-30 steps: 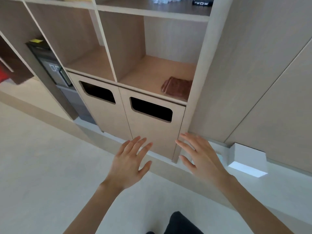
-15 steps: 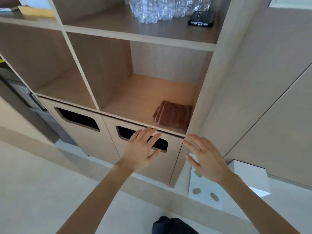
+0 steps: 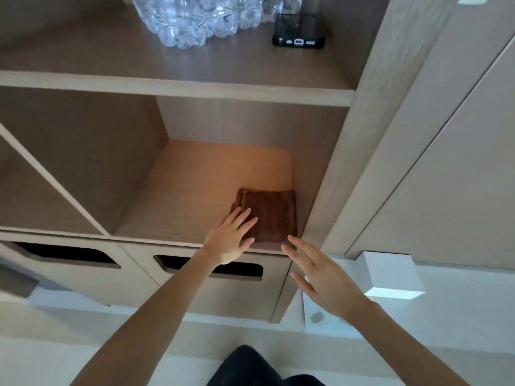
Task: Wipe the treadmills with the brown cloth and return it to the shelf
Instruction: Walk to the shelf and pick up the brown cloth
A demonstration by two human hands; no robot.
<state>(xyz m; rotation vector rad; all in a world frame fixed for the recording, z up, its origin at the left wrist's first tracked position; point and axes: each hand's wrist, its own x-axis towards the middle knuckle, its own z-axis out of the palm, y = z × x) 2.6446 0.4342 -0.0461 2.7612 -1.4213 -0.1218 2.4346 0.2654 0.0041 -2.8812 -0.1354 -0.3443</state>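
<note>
A folded brown cloth [image 3: 271,215] lies at the front right corner of an open wooden shelf compartment [image 3: 195,196]. My left hand [image 3: 231,238] is open with fingers spread, its fingertips over the cloth's left front edge. Just in front of the shelf edge and below the cloth hovers my right hand [image 3: 323,274], open and holding nothing. No treadmill is in view.
Clear plastic water bottles [image 3: 195,20] and a black phone [image 3: 298,30] sit on the shelf above. Two cabinet doors with dark cut-out handles [image 3: 237,270] are below. A white box [image 3: 390,274] stands on the ledge at right. Tall cabinet panels rise to the right.
Both hands have risen toward the shelf. My left hand went from the cabinet door up onto the cloth's edge, and the view has moved closer to the compartment.
</note>
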